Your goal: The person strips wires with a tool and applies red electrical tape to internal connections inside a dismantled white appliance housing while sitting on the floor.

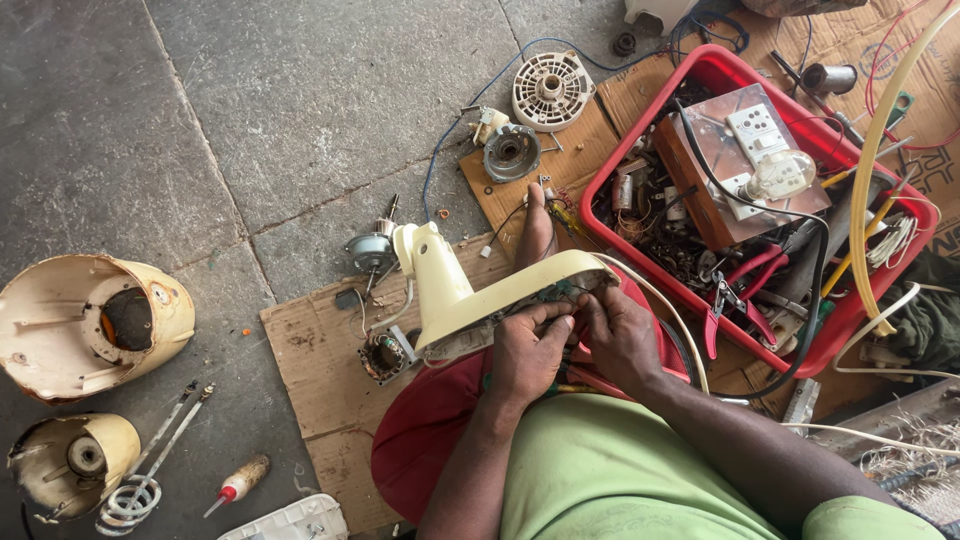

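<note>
Both hands work on one cream appliance housing resting across the lap. Left hand: fingertips curled and pressed together into the housing's open underside. Right hand: fingers bent, pinching small wiring there (exact part not discernible). Just beyond the fingertips lies one bare foot. Right of the fingers sits one red tray of tools. Farther out lie two round motor covers.
</note>
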